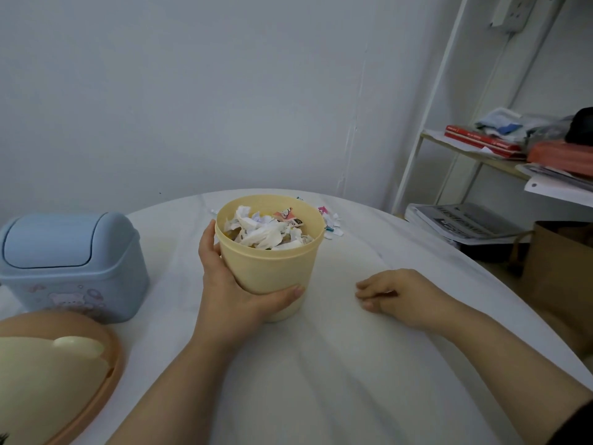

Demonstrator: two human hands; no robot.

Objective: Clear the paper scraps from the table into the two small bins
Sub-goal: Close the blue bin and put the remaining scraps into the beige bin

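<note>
The blue bin (70,264) stands at the left, its swing lid (48,240) closed. The open yellow bin (269,268), on the worktop (337,364), is gripped by the left hand (231,284), fingers (210,234) wrapped round its wall, and is well filled with crumpled paper scraps (266,232). A small heap (330,224) is yet to be cleared just behind it. The right hand (394,297) is rested empty, fingers loosely curled

Left hand (231,284) grips yellow bin (272,261), scraps inside | right hand (398,295) rests on table (321,364), fingers loosely curled | loose scraps (330,224) behind bin | blue bin (70,264) lidded, left
</note>
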